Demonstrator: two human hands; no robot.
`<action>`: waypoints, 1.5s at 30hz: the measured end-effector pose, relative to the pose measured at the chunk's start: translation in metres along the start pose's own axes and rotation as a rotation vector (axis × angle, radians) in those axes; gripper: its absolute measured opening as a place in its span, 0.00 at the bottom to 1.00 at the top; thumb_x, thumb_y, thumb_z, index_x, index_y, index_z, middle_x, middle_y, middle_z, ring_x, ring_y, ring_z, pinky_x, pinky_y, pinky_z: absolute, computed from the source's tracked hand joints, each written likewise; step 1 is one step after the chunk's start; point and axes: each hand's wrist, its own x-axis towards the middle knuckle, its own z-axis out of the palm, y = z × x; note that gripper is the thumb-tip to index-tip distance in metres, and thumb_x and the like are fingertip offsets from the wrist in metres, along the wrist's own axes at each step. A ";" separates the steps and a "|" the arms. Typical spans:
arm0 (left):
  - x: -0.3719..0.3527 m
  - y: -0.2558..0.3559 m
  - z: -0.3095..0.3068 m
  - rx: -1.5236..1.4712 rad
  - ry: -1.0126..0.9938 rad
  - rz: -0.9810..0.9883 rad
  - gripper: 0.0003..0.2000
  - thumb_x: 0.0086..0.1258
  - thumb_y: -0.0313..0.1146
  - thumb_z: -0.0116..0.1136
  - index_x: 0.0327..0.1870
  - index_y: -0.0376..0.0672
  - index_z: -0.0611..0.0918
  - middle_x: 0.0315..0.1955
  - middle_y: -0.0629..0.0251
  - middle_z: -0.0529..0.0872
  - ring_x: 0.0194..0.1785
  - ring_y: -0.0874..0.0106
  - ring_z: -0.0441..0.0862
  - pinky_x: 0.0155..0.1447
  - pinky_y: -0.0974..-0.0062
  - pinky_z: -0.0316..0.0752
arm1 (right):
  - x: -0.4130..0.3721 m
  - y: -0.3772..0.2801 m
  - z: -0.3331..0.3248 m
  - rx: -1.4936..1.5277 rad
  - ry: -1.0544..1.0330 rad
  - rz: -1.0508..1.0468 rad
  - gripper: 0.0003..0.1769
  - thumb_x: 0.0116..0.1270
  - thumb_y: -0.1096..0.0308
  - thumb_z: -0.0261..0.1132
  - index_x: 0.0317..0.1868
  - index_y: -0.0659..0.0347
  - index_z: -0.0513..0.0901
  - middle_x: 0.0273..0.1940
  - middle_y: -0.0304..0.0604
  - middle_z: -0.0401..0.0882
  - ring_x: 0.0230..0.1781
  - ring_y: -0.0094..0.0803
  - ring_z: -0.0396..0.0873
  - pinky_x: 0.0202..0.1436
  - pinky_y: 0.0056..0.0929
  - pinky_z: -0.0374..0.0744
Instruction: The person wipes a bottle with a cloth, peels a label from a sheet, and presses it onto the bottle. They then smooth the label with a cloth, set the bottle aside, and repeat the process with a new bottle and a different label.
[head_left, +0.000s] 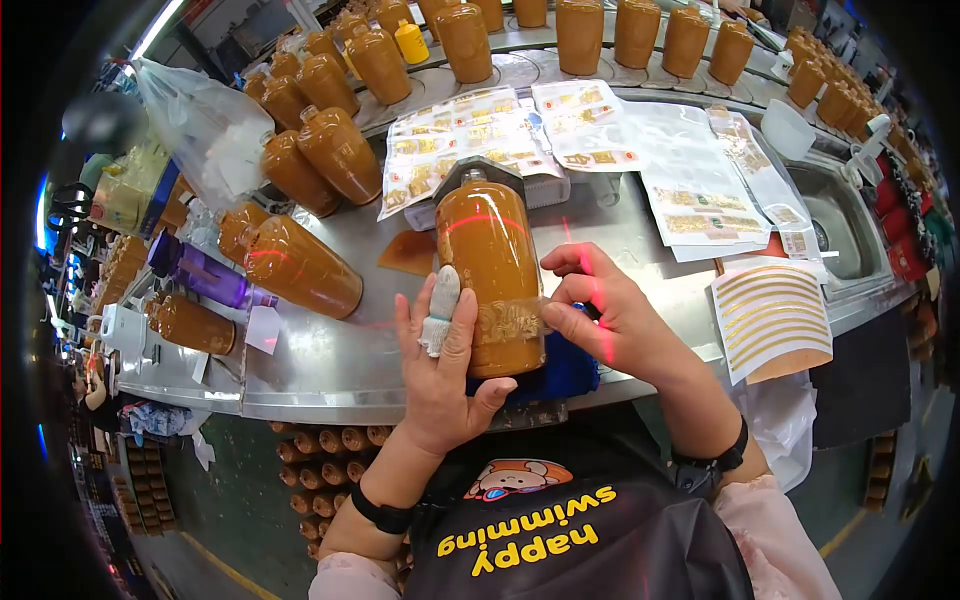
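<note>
A brown glazed bottle [488,240] lies tilted in front of me, its neck toward a dark angular rest [510,176]. Around its lower part is a clear strip with gold print [508,322]. My left hand [442,370] touches the bottle's left side with fingers spread; one finger wears a white cover. At the right end of the strip, my right hand [610,315] has its thumb and index finger pinched together on the strip's edge. Red laser lines cross the bottle and my right hand.
Several brown bottles [340,155] stand at the left, more on the curved conveyor [540,65] behind. Printed decal sheets [470,135] lie beyond the bottle. At the right are a sheet of gold strips [770,318] and a sink [840,220]. A purple bottle [205,272] lies left.
</note>
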 end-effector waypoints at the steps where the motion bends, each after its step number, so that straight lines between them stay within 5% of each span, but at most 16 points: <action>1: 0.000 0.000 0.000 0.011 -0.001 0.003 0.40 0.70 0.61 0.52 0.71 0.34 0.68 0.68 0.41 0.68 0.72 0.43 0.62 0.77 0.43 0.40 | 0.000 0.002 0.001 -0.007 -0.008 0.010 0.06 0.64 0.70 0.68 0.34 0.63 0.80 0.51 0.54 0.73 0.53 0.47 0.75 0.55 0.38 0.75; 4: -0.001 0.000 -0.001 0.045 -0.022 0.006 0.41 0.67 0.59 0.58 0.72 0.33 0.65 0.69 0.41 0.67 0.72 0.43 0.62 0.76 0.43 0.40 | -0.003 0.010 0.002 -0.176 0.092 -0.080 0.05 0.65 0.74 0.66 0.40 0.64 0.81 0.47 0.53 0.77 0.49 0.42 0.79 0.51 0.35 0.78; 7: 0.001 0.005 0.001 0.075 -0.039 -0.021 0.45 0.63 0.54 0.65 0.73 0.32 0.62 0.68 0.41 0.67 0.72 0.42 0.61 0.76 0.42 0.41 | -0.007 -0.003 -0.004 0.087 0.315 0.234 0.09 0.71 0.75 0.61 0.50 0.63 0.79 0.51 0.43 0.78 0.49 0.25 0.77 0.53 0.24 0.75; 8: 0.000 0.007 0.002 0.083 -0.047 -0.037 0.46 0.62 0.52 0.68 0.74 0.31 0.60 0.68 0.41 0.67 0.72 0.41 0.61 0.76 0.41 0.42 | -0.004 -0.018 0.000 0.187 0.425 0.172 0.16 0.68 0.78 0.60 0.56 0.65 0.76 0.37 0.46 0.81 0.37 0.29 0.81 0.42 0.25 0.79; 12: 0.001 0.005 0.007 0.103 -0.067 0.011 0.48 0.61 0.48 0.69 0.75 0.29 0.55 0.70 0.41 0.64 0.71 0.41 0.63 0.76 0.42 0.46 | 0.007 -0.028 0.035 0.155 0.315 0.019 0.15 0.71 0.68 0.62 0.54 0.64 0.75 0.37 0.48 0.81 0.36 0.36 0.81 0.42 0.32 0.78; 17: -0.009 -0.001 0.013 -0.065 -0.017 -0.075 0.48 0.62 0.51 0.68 0.75 0.29 0.56 0.70 0.42 0.65 0.66 0.44 0.72 0.74 0.46 0.56 | -0.016 0.009 0.042 0.190 0.409 0.164 0.13 0.73 0.67 0.62 0.53 0.65 0.75 0.33 0.43 0.80 0.33 0.27 0.78 0.39 0.28 0.78; 23: -0.013 -0.001 0.015 -0.406 0.048 -0.206 0.47 0.66 0.50 0.65 0.76 0.31 0.52 0.72 0.40 0.61 0.71 0.45 0.66 0.74 0.58 0.60 | -0.028 0.022 0.041 0.302 0.421 0.279 0.12 0.72 0.69 0.63 0.51 0.65 0.76 0.34 0.35 0.78 0.33 0.17 0.72 0.39 0.21 0.75; 26: -0.009 0.001 0.004 0.112 -0.020 -0.001 0.46 0.65 0.48 0.67 0.76 0.34 0.54 0.71 0.43 0.65 0.73 0.46 0.63 0.76 0.47 0.48 | -0.033 0.020 0.036 0.361 0.357 0.340 0.12 0.73 0.69 0.62 0.52 0.65 0.75 0.40 0.34 0.77 0.39 0.17 0.73 0.46 0.19 0.74; 29: -0.001 0.004 -0.003 0.193 -0.068 0.112 0.42 0.63 0.46 0.68 0.75 0.40 0.60 0.69 0.48 0.69 0.74 0.49 0.61 0.76 0.40 0.38 | -0.033 0.021 0.034 0.384 0.327 0.360 0.12 0.74 0.69 0.61 0.53 0.65 0.74 0.43 0.35 0.78 0.42 0.17 0.73 0.49 0.19 0.74; 38: 0.013 0.012 -0.008 0.331 -0.126 0.225 0.29 0.63 0.44 0.67 0.66 0.52 0.75 0.60 0.65 0.79 0.71 0.59 0.66 0.77 0.41 0.40 | -0.031 0.020 0.031 0.421 0.347 0.351 0.14 0.67 0.71 0.67 0.50 0.65 0.76 0.40 0.39 0.80 0.41 0.21 0.75 0.47 0.23 0.76; 41: 0.016 0.018 -0.004 0.327 -0.124 0.289 0.28 0.63 0.41 0.65 0.67 0.58 0.75 0.47 0.72 0.86 0.71 0.63 0.68 0.78 0.42 0.41 | -0.029 0.016 0.029 0.474 0.350 0.351 0.13 0.67 0.72 0.67 0.50 0.65 0.76 0.41 0.38 0.80 0.42 0.20 0.75 0.48 0.23 0.76; 45: 0.015 0.013 0.000 0.222 -0.091 0.284 0.31 0.62 0.43 0.67 0.68 0.51 0.72 0.56 0.62 0.81 0.71 0.57 0.66 0.78 0.43 0.41 | -0.023 0.015 0.024 0.452 0.400 0.305 0.13 0.66 0.73 0.68 0.49 0.64 0.77 0.41 0.40 0.80 0.41 0.26 0.78 0.47 0.25 0.77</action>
